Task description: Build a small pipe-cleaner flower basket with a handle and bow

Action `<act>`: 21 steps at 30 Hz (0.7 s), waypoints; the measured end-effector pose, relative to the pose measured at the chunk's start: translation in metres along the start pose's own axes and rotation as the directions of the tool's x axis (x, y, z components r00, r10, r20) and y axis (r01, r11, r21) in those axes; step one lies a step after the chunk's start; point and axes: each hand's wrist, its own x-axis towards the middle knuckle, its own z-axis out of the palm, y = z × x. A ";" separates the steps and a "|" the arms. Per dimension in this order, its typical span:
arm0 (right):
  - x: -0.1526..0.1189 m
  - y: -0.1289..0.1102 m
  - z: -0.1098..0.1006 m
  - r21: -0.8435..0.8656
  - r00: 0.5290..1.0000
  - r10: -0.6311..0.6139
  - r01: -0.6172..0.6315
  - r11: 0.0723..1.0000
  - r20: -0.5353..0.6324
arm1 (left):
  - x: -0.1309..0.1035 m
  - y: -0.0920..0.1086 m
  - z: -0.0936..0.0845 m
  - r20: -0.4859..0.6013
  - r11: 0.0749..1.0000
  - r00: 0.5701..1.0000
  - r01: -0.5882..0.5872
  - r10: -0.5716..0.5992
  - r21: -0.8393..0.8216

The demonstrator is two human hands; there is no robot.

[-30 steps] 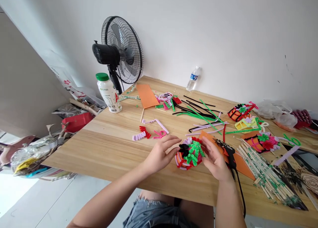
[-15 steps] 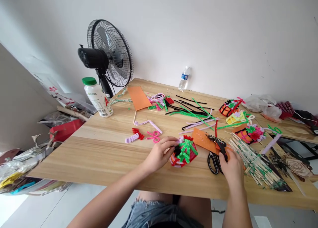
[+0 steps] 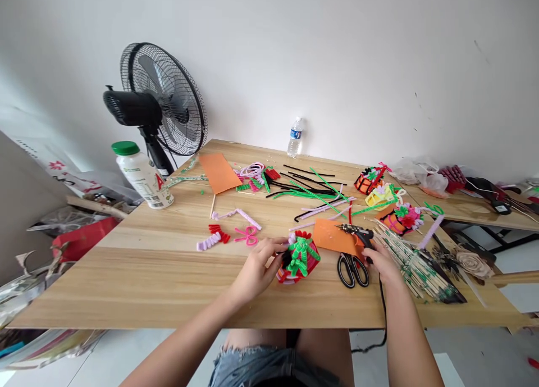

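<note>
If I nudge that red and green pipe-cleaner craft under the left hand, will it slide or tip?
The pipe-cleaner craft looks light and fuzzy, so it would probably slide easily. It sits tilted on the table, steadied by the left hand, so it may tip.

Under both hands the counter [image 3: 147, 274] is pale wood with a smooth, matt grain. The craft piece [image 3: 298, 256] at the left hand [image 3: 256, 269] is fuzzy pipe-cleaner fibre. By the right hand [image 3: 379, 260], the glue gun [image 3: 357, 234] and scissors [image 3: 352, 269] handles look like black plastic; the sheet [image 3: 334, 236] is matt orange.
</note>
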 end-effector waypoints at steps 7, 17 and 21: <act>-0.014 -0.015 -0.012 0.464 0.944 -0.018 -0.146 0.874 0.330 | -0.002 -0.002 0.002 -0.030 0.999 0.999 0.014 -0.014 -0.029; 0.004 -0.025 -0.018 0.442 0.897 0.041 -0.256 0.860 0.440 | -0.003 -0.002 0.000 -0.017 1.000 1.000 0.005 -0.005 -0.027; 0.001 -0.031 -0.013 0.489 0.917 0.042 -0.250 0.836 0.396 | -0.003 -0.002 0.000 -0.021 1.000 1.000 0.000 -0.001 -0.029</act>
